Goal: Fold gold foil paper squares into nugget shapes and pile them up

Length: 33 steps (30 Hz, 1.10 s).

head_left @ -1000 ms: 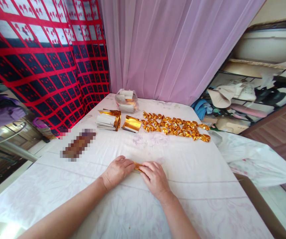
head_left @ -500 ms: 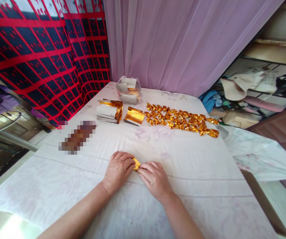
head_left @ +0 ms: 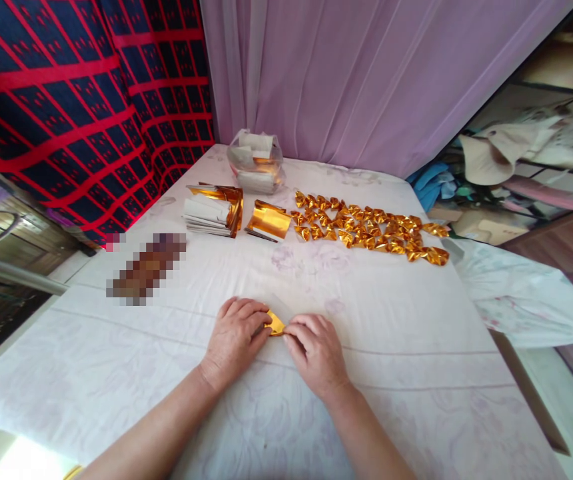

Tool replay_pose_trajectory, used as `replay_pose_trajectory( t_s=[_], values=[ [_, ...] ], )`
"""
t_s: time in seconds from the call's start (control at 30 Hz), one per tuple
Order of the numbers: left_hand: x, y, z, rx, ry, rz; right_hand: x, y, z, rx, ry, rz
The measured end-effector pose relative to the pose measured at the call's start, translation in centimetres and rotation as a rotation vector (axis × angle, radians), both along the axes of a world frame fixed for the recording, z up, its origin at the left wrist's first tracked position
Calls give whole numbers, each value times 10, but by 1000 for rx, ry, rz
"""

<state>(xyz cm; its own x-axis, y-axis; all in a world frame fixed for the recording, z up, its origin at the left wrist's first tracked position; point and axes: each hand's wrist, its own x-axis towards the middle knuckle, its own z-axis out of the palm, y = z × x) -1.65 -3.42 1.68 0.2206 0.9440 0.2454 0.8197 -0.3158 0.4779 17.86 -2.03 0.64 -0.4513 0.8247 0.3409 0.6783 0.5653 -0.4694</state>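
Between my two hands, just above the tablecloth, is a small folded piece of gold foil paper (head_left: 276,323). My left hand (head_left: 239,333) is closed on its left end, covering much of it. My right hand (head_left: 317,350) pinches the pointed right end with thumb and fingertips. Farther back lie a small stack of gold foil paper (head_left: 270,220) and a larger stack of sheets (head_left: 209,215) showing white backs and gold edges. Several folded gold foil pieces (head_left: 366,225) spread in rows to the right of the stacks.
A clear plastic bag (head_left: 255,163) holding more sheets stands at the table's back edge. At the left, a blurred-out brown item (head_left: 149,268) lies on the white floral tablecloth (head_left: 166,373). A purple curtain (head_left: 326,80) hangs behind; crowded shelves with a cap (head_left: 486,157) are at the right.
My right hand has shifted slightly right, and more of the gold foil paper shows as a pointed shape between my hands. The camera view has tilted a little.
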Motion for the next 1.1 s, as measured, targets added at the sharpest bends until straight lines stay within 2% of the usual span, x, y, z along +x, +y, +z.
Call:
replay_pose_trajectory(
  t_s=[0.17, 0.5, 1.1],
  values=[
    [0, 0, 0, 20, -12, -1, -6, -2, -2, -37, 51, -123],
    [0, -2, 1, 0, -2, 0, -12, -1, -3, -46, 36, -206],
    [3, 0, 1, 38, 54, 23, -16, 1, -5, -35, 80, -258]
  ],
)
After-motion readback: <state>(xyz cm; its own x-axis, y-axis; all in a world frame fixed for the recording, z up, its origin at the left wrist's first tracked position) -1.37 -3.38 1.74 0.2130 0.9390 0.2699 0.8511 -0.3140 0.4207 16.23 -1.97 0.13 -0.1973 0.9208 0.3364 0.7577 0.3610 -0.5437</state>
